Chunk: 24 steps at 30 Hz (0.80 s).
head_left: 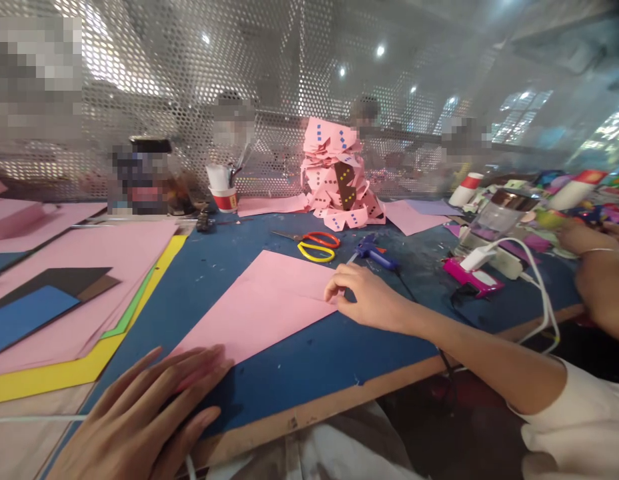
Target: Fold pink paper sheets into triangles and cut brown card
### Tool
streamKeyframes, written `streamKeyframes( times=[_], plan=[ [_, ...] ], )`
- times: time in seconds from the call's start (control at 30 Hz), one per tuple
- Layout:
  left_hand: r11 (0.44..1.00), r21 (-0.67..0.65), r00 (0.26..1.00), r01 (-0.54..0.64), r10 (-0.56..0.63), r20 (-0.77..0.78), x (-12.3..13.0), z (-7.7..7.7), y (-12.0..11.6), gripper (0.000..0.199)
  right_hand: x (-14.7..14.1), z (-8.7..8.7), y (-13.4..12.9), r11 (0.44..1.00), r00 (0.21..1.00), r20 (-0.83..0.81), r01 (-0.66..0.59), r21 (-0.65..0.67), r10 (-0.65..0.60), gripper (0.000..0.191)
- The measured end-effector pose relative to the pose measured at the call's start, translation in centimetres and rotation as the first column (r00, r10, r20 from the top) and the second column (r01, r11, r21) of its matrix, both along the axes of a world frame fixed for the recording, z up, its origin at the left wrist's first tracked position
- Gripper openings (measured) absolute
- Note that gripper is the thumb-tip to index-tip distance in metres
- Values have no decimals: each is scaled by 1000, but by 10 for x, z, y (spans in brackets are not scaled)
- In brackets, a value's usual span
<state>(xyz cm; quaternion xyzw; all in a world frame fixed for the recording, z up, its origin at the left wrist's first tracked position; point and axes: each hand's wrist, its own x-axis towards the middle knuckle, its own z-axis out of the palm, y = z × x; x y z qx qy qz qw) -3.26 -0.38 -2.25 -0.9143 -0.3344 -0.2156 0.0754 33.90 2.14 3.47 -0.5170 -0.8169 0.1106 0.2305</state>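
Note:
A pink sheet of paper [262, 307] lies slanted on the blue table mat, with a faint crease near its right end. My left hand [154, 407] rests over its near left corner, fingers stretched out and lying flat. At the opposite corner my right hand [359, 297] has its fingers curled, thumb and fingertips closed on the paper's edge. Just beyond the sheet are scissors [314, 245] with one red and one yellow handle loop. A blue glue gun [374, 252] lies right behind my right hand, its cable running toward the front edge.
Pink sheets [109, 260] are stacked at left over yellow and green ones, with blue and black pieces on top. Folded pink pieces with coloured dots [339, 180] form a tall pile at the back. A paper cup [223, 197], a magenta device [472, 277] and another person's arm [602, 280] are also around.

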Motion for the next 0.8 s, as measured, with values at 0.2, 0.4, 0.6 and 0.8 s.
streamKeyframes(
  times=[0.2, 0.4, 0.6, 0.8],
  plan=[
    [999, 18, 993, -51, 53, -109, -6, -1, 0, 52, -24, 1, 1, 956, 956, -37, -290, 38, 291, 12],
    [999, 25, 994, -41, 44, -105, -4, 10, 8, 45, -25, -9, 1, 942, 946, 37, -323, 89, 321, 12],
    [994, 103, 995, 33, -23, -102, -9, 9, 25, 44, -19, -11, 4, 926, 938, 138, -339, 167, 318, 16],
    [993, 48, 991, -110, 113, -76, -15, -3, 17, 42, -9, -8, 7, 927, 948, 136, -312, 210, 288, 23]
  ],
)
